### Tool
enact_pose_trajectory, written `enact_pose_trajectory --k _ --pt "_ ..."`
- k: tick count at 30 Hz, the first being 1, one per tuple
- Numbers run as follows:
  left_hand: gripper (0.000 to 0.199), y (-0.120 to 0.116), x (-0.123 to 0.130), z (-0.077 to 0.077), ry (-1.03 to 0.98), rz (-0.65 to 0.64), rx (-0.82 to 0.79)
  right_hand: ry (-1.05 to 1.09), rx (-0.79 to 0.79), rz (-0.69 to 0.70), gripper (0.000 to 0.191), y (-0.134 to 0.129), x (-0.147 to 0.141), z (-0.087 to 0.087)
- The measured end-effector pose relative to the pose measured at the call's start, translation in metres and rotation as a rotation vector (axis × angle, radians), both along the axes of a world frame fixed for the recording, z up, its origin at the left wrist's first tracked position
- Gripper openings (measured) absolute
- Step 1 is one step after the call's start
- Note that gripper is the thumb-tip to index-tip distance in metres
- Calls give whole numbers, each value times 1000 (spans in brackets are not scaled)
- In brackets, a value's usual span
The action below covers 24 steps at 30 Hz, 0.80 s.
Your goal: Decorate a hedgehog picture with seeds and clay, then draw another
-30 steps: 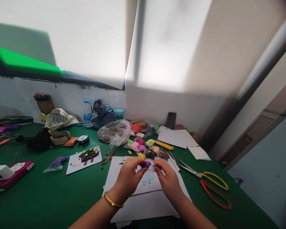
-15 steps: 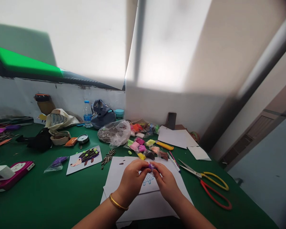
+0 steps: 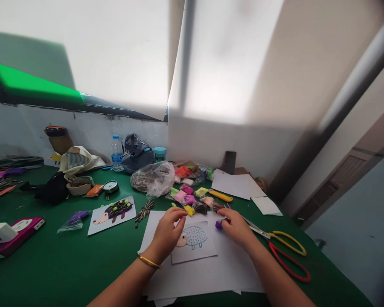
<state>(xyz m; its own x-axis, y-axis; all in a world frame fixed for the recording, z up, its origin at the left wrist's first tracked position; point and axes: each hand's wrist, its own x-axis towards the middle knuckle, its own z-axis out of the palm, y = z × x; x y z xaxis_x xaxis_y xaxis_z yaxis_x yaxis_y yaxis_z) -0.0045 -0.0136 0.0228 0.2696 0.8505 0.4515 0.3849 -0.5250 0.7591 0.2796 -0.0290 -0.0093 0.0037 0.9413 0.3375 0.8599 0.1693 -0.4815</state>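
My left hand (image 3: 169, 233) hovers at the left edge of a small card with a hedgehog drawing (image 3: 196, 237). Its thumb and fingers are apart, and nothing shows between them. The hedgehog is outlined in blue, with a face of peach clay (image 3: 181, 241). To the right of the card, my right hand (image 3: 238, 228) has a small packet of purple clay (image 3: 221, 224) at its fingertips, over the white paper (image 3: 230, 273). The hand partly covers the packet.
Clay packets (image 3: 180, 196), a yellow utility knife (image 3: 221, 195) and sunflower seeds (image 3: 144, 212) lie beyond the paper. Large scissors (image 3: 269, 235) are at the right. A finished hedgehog card (image 3: 113, 214), another purple clay packet (image 3: 75, 219) and a magenta box (image 3: 16, 238) stand left.
My hands were together over the drawing with the purple clay between them. They have parted: the left moved left, the right moved right with the packet, uncovering the hedgehog drawing.
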Motion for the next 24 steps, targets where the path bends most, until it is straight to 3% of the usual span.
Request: enact_pose_trajectory --k 5,11,14,17,20,24 --pt "21 5 2 -24 -59 13 3 -148 -27 -183 31 35 0 16" --pt "20 5 -4 -26 -67 6 34 -220 -69 -208 5 53 -9 22" --pt "21 4 -4 -23 -76 12 39 -193 -6 -199 14 36 -24 28" --pt "20 -1 0 -21 -87 -23 46 10 200 16 24 6 -51 28" --pt "19 -9 7 -22 -84 -98 4 49 307 239 24 -22 -79 19" --pt "20 -16 13 -26 -102 -125 -108 60 452 286 32 -37 -95 4"
